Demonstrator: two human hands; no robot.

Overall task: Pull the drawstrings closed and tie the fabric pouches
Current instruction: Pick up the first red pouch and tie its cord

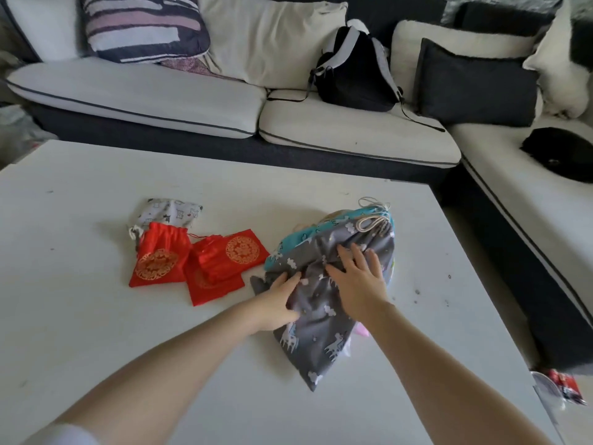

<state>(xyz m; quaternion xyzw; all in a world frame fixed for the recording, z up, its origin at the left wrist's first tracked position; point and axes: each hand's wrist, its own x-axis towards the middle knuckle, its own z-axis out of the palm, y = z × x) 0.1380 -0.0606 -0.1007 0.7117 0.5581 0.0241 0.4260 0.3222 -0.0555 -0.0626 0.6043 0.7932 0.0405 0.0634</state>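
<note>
No legible writing or brand appears on any item. The grey pouch [316, 329], printed with white animals and clouds, lies at centre right of the white bench [96, 316], on top of a teal pouch [305, 236]; cream drawstrings [375, 216] are bunched at its far end. The left hand [276, 305] pinches a fold of the grey fabric. The right hand [357, 281] presses flat on it, fingers spread apart. Red pouches [160, 255] with gold emblems lie at centre left, just beside them.
</note>
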